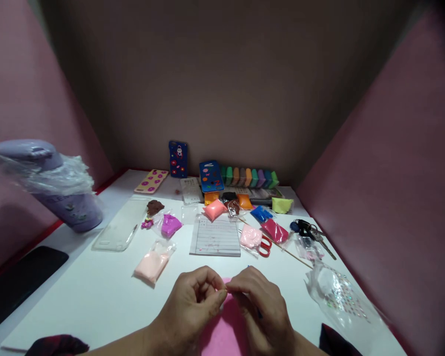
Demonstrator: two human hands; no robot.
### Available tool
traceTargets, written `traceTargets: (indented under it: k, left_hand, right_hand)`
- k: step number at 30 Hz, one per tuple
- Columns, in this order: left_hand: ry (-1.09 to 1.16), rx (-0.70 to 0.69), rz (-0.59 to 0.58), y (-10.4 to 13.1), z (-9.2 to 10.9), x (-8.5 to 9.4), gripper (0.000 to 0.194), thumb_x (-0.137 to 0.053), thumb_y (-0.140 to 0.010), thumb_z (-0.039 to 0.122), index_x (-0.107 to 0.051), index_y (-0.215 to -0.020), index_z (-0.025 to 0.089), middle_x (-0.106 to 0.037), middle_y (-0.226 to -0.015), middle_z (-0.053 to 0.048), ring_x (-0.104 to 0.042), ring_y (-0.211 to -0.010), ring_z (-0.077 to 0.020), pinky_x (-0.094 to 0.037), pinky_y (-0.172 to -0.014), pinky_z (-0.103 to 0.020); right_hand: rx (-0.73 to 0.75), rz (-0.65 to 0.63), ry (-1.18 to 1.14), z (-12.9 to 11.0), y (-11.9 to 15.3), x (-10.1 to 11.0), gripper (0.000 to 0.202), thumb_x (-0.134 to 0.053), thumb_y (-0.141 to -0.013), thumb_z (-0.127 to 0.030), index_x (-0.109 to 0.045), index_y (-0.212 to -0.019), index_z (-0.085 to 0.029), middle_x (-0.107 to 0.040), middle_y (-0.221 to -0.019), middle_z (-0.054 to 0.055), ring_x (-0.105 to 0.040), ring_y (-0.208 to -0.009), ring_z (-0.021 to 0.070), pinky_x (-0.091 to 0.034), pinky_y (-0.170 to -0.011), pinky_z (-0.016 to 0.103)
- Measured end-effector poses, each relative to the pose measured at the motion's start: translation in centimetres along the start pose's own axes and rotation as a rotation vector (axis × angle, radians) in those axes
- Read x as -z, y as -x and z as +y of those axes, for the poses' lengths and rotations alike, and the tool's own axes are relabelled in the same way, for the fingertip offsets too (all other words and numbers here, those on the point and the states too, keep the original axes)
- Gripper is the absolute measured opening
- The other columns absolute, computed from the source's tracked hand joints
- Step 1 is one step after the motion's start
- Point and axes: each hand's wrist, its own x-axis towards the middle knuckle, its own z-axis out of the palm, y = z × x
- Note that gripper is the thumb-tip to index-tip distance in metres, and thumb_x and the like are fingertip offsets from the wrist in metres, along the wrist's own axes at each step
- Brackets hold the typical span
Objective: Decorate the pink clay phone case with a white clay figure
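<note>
Left hand [196, 299] and right hand [261, 301], fingers drawn in, meet at the fingertips over a pink piece [224, 336] on the table [96, 301]; what they pinch cannot be told from here.

The left hand [195, 304] and right hand [261, 306] are bare, and so are both wrists. Near 8 o'clock is a black and dark red cloth left sleeve [57, 345], all soft and bunched up. Near 5 o'clock, a dark cloth right sleeve [335, 342] shows a little dull red and a pointy corner.
</note>
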Motion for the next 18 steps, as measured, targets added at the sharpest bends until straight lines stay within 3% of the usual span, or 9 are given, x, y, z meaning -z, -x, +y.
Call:
traceTargets:
  k: [18]
  left_hand:
    - [-0.059,-0.042,-0.079,0.19,0.46,0.26,0.032,-0.055,-0.086,0.044,-0.052,-0.074,0.014,-0.040,-0.061,0.005,-0.033,-0.057,-0.0085,-0.026,-0.052,-0.022]
  right_hand:
    - [-0.036,0.002,0.016,0.01,0.17,-0.07,0.020,-0.049,-0.082,-0.006,-0.058,-0.098,-0.015,-0.063,-0.077,0.007,-0.054,-0.068,0.0191,-0.041,-0.059,0.033]
